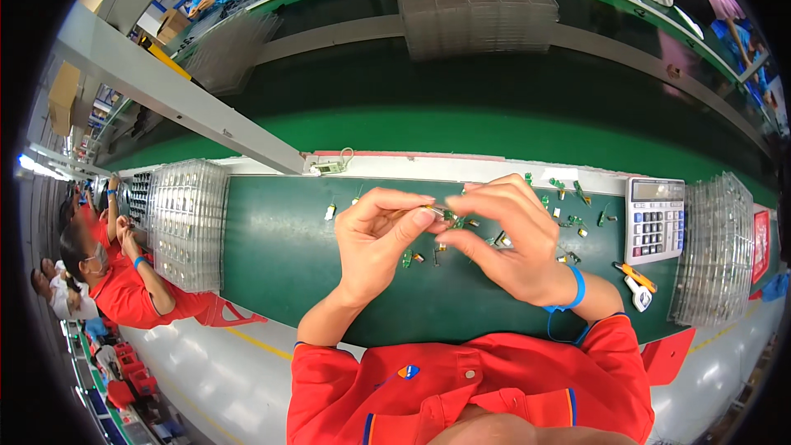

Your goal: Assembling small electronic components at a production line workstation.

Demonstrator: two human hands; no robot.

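Observation:
Above the green table, my left hand (375, 239) is closed in a pinch, thumb against forefinger, on a small green circuit board (450, 216). The board pokes out past the fingertips toward the right. My right hand (515, 235), with a blue band at its wrist, curves around the board's other side. Its thumb and forefinger are apart, and whether a fingertip touches the board is hard to make out. Beneath and beside the hands lie several loose small boards with wires and little silver or yellow parts (582, 231). One silver part with wires (330, 212) lies left of my left hand.
Stacked clear plastic trays stand at the left (189, 227) and right (713, 251). A calculator (655, 221), an orange-handled knife (635, 277) and a white tool (638, 294) lie right. A metal post (189, 99) slants at left. A co-worker in red (140, 288) sits left.

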